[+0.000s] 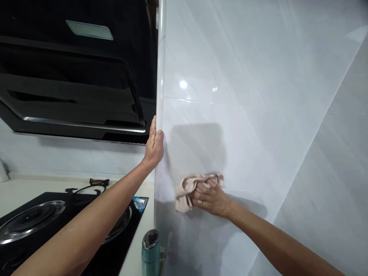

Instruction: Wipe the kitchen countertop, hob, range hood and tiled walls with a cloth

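Note:
My right hand (pixel 211 198) presses a crumpled beige cloth (pixel 188 189) flat against the glossy white tiled wall (pixel 244 115), fingers closed over it. My left hand (pixel 154 145) grips the outer corner edge of that wall (pixel 160 76), thumb on the near face and fingers wrapped round the far side. Both arms reach forward from the lower part of the view.
A black range hood (pixel 74 84) hangs at the upper left. Below it a black gas hob (pixel 34 218) with burners sits in a pale counter (pixel 17 191). A teal bottle with a metal cap (pixel 150 251) stands at the wall's foot. A second tiled wall (pixel 330 184) meets at right.

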The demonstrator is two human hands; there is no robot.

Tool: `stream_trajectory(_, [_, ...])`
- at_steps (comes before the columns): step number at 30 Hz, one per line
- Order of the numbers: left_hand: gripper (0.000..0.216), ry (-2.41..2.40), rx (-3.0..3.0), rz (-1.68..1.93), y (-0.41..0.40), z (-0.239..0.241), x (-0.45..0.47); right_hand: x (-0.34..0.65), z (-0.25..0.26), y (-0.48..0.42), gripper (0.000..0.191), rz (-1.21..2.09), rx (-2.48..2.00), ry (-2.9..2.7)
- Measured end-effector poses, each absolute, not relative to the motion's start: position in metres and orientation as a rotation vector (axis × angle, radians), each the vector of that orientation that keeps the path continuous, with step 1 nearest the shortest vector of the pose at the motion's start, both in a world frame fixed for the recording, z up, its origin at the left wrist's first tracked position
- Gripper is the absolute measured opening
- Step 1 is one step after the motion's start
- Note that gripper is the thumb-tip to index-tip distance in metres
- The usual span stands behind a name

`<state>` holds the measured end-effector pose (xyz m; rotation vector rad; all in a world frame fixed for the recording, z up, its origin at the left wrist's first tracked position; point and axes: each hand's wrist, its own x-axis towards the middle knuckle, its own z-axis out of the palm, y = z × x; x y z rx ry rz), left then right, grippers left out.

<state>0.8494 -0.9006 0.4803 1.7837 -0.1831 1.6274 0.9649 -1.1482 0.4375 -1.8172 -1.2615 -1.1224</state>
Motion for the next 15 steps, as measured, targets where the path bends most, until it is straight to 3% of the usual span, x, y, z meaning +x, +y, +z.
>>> stream_trajectory(4, [0.075, -0.148, 1.824, 1.647, -0.899, 0.481, 0.848, 0.986, 0.446, -1.168, 0.046, -1.285, -1.765, -1.337])
stream_trajectory(9, [0.073, -0.150, 1.807, 1.679, -0.901, 0.483, 0.847, 1.059, 0.512, -1.246, 0.064, -1.796, -1.786, -1.055])
stream_trajectory(12, [0.076, -0.117, 1.821, 1.704, -0.901, 0.483, 0.848, 1.101, 0.539, -1.297, 0.078, -1.757, -1.909, -0.609])
stream_trajectory(15, [0.076, -0.100, 1.829, 1.727, -0.897, 0.482, 0.851, 1.112, 0.524, -1.306, 0.075, -1.632, -1.911, -0.358])
